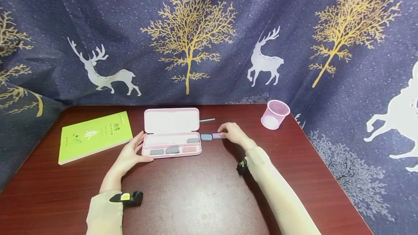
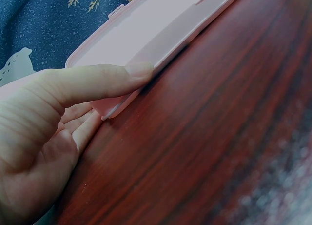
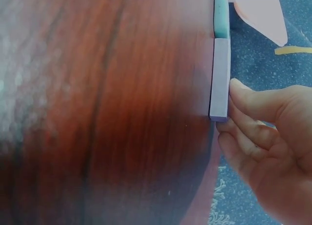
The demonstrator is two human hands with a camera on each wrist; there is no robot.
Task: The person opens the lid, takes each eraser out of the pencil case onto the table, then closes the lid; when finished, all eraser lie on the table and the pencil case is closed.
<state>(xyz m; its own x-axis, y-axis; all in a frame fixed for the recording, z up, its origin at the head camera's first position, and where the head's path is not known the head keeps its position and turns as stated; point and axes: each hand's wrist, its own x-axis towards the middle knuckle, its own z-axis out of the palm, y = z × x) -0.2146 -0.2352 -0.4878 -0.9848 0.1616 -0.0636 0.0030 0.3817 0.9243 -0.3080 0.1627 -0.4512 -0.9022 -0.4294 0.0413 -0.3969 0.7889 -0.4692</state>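
Note:
An open pink pencil case [image 1: 172, 137] lies on the table with its lid laid back. At its left end, my left hand [image 1: 128, 155] holds the case, the thumb along the front edge and the fingers at the side. Inside are several grey-green erasers [image 1: 156, 152] and a pink eraser [image 1: 189, 149]. To the right of the case, a teal eraser [image 1: 206, 137] and a purple eraser [image 1: 217, 136] lie end to end. My right hand [image 1: 233, 132] pinches the right end of the purple eraser [image 3: 220, 81], with the thumb on its upper edge in the right wrist view.
A green book [image 1: 94, 137] lies at the left of the table. Behind the teal eraser is a thin pencil-like stick [image 1: 207, 120] by the lid. A pink mesh pen holder [image 1: 275, 115] stands at the back right. A dark blue cloth [image 1: 215, 64] hangs behind the table.

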